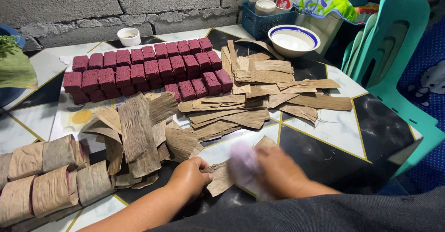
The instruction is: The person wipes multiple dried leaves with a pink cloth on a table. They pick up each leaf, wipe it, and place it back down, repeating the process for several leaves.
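Dried leaf strip (221, 176) under both hands, leaf piles (259, 97) and purple blocks (148, 70) beyond.

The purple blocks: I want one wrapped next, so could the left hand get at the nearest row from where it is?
Probably yes. The left hand pins a dried leaf strip; between it and the purple blocks lie only flat loose leaf strips, nothing tall.
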